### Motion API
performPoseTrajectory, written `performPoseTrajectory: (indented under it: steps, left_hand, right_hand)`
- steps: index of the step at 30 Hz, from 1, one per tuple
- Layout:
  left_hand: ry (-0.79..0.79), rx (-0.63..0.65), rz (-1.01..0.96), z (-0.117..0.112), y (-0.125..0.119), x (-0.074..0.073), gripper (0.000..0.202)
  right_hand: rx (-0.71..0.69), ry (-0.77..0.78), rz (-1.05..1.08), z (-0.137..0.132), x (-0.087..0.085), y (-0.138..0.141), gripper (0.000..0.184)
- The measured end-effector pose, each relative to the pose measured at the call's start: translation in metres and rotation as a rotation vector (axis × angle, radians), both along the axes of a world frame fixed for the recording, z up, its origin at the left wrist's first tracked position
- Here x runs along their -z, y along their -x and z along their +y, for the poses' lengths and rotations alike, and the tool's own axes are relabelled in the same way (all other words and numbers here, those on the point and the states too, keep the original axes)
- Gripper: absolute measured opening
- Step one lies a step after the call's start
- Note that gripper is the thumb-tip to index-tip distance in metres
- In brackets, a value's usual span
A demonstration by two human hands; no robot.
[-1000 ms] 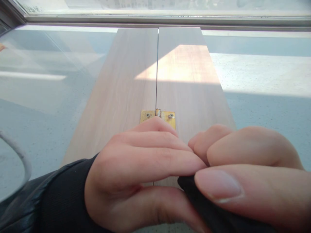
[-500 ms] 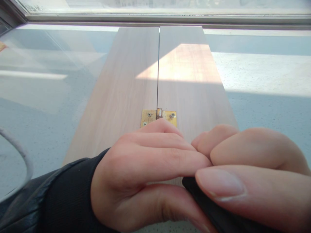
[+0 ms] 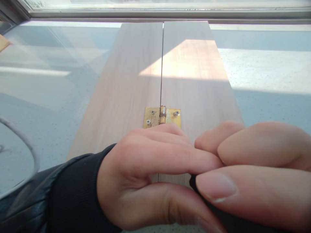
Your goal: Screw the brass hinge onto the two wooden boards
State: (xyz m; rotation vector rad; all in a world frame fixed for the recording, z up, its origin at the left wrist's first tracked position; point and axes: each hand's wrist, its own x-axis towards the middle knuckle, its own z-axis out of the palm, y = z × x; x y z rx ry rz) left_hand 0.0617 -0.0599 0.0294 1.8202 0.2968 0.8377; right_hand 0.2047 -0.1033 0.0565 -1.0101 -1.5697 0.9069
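Two pale wooden boards [image 3: 189, 84] lie side by side on a grey speckled surface, joined by a small brass hinge [image 3: 162, 117] with screws. My left hand [image 3: 150, 174], in a black sleeve, rests over the boards just below the hinge, fingers together and closed onto a black object [image 3: 194, 181]. My right hand [image 3: 255, 168] comes in from the lower right, thumb and curled fingers pinched on the same black object. Most of that object is hidden by both hands, so I cannot name it.
A window frame [image 3: 155, 13] runs along the far edge. A sunlit patch falls across the right board. A clear curved sheet or lid with a grey rim [image 3: 29, 152] lies at the left over the grey surface [image 3: 267, 68].
Both hands have shifted slightly right and down in view, uncovering more of the brass hinge. The grip on the black object is unchanged.
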Motion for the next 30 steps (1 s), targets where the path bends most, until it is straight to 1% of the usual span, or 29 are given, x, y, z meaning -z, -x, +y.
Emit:
performPoseTrajectory:
  steps: [1,2,3,4,5,6,7,8,9,10,11,13,16,18,20,22,24,26,27,30]
  left_hand:
    - [0.011,0.007,0.001,0.0,0.001,0.0,0.066]
    - [0.034,0.01,-0.015,0.0,0.003,0.0,0.067]
    - [0.06,0.014,-0.037,0.001,0.004,0.001,0.068]
    - [0.081,0.015,-0.059,0.002,0.004,0.002,0.07]
    - [0.099,0.01,-0.078,0.002,0.005,0.003,0.072]
    - [0.107,0.008,-0.085,0.003,0.005,0.004,0.073]
    - [0.112,0.008,-0.078,0.003,0.004,0.004,0.073]
    - [0.11,0.004,-0.065,0.003,0.004,0.004,0.074]
    - [0.107,0.005,-0.047,0.003,0.004,0.004,0.073]
    - [0.102,0.012,-0.034,0.002,0.004,0.003,0.072]
    - [0.097,0.011,-0.023,0.002,0.004,0.003,0.071]
    - [0.091,-0.016,-0.004,0.001,0.005,0.002,0.068]
    - [0.063,-0.039,-0.007,0.0,0.004,0.001,0.067]
    - [0.05,-0.031,-0.003,0.002,0.004,0.001,0.069]
    - [0.059,-0.009,0.002,0.004,0.004,0.002,0.07]
    - [0.058,0.013,-0.033,0.006,0.005,0.003,0.069]
    - [0.039,0.001,-0.097,0.005,0.005,0.004,0.063]
    - [0.066,-0.036,-0.07,0.004,0.005,0.005,0.054]
    - [0.074,-0.035,-0.051,0.003,0.004,0.006,0.049]
    - [0.07,0.014,0.011,0.002,-0.001,0.008,0.039]
  right_hand:
    - [-0.026,0.065,0.192,0.002,0.004,0.002,0.041]
    - [0.003,0.117,0.624,0.004,0.007,0.005,0.041]
    - [0.026,0.04,0.417,0.005,0.009,0.008,0.044]
    - [0.02,0.037,0.461,0.006,0.008,0.009,0.044]
    - [0.054,0.004,0.47,0.006,0.006,0.01,0.054]
    - [0.068,-0.056,0.389,0.005,0.001,0.009,0.07]
    - [0.117,0.036,0.322,0.005,-0.004,0.006,0.077]
    - [0.1,0.012,0.167,0.004,-0.01,0.003,0.059]
    - [-0.056,0.005,-0.042,0.004,-0.016,0.0,0.036]
    - [-0.05,-0.002,-0.027,0.003,-0.021,-0.002,0.02]
    - [-0.06,0.004,-0.04,0.002,-0.024,-0.004,0.014]
    - [-0.004,-0.017,-0.013,0.0,-0.027,-0.003,0.014]
    - [0.016,-0.063,0.0,-0.002,-0.024,0.003,0.016]
    - [0.028,-0.056,0.007,-0.002,-0.023,0.006,0.022]
    - [-0.009,-0.033,-0.009,0.0,-0.024,0.006,0.033]
    - [-0.02,-0.02,-0.006,0.002,-0.025,0.005,0.038]
    - [0.003,-0.028,0.004,0.004,-0.025,0.003,0.034]
    - [0.054,-0.025,0.037,0.006,-0.024,0.003,0.032]
    - [0.059,-0.019,0.052,0.006,-0.022,0.002,0.035]
    - [0.016,-0.046,0.087,0.004,-0.018,0.002,0.053]
